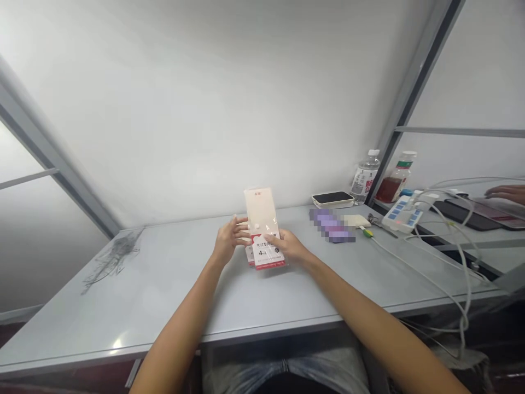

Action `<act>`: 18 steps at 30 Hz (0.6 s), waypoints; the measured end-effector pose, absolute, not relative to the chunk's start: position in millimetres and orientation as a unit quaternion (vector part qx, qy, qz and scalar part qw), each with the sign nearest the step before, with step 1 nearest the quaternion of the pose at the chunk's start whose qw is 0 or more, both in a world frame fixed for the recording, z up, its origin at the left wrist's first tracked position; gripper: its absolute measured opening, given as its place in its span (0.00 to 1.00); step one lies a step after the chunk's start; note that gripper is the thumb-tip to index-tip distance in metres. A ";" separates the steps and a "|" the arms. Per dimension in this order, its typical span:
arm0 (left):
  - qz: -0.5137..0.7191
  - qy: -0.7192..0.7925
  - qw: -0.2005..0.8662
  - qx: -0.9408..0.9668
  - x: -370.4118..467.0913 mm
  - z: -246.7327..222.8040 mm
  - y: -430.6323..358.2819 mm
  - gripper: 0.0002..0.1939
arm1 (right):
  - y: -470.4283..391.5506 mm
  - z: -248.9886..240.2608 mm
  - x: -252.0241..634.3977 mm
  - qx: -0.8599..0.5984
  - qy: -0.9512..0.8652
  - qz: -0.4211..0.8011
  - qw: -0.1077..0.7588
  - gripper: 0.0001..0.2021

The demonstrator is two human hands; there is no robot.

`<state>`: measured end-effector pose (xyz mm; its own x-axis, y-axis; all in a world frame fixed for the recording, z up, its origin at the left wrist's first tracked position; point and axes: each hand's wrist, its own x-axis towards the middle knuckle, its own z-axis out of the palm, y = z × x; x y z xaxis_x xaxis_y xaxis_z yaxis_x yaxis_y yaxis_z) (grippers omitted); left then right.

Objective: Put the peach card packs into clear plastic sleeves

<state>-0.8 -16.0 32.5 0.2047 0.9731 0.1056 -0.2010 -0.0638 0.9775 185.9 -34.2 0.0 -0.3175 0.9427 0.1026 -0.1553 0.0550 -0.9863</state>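
right hand [292, 246] grasping a clear-wrapped packet [263, 219], thumb across the front. left hand [227, 241] loosely curled, fingers apart at the packet's left edge; cannot tell whether they grip.

inside the wrapper: a flat item, pale cream above, white below with a red band, red lower edge, dark printed characters and a "4". glare on the film. a second red-edged piece [249, 256] peeks out behind. packet tilted, before the middle of the bench [172, 295]; contact below unclear.

to the right: blurred purple item [331, 225], white-edged device [333, 199], labelled clear bottle [366, 178], jar [396, 183] part-filled with red-brown contents, power strip [404, 214] trailing white cables [410, 269]. farther off, another person's hand [506, 192].
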 end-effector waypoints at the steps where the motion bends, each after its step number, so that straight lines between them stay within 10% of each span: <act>1: 0.504 0.358 0.594 0.514 -1.2 32.3 -15.8 0.26 | -34.2 0.2 186.0 -0.352 -0.553 0.592 0.469 0.20; 18: 0.449 0.407 0.530 0.594 12.5 8.0 -15.3 0.21 | -37.6 -4.4 182.7 -0.351 -0.617 0.558 0.431 0.20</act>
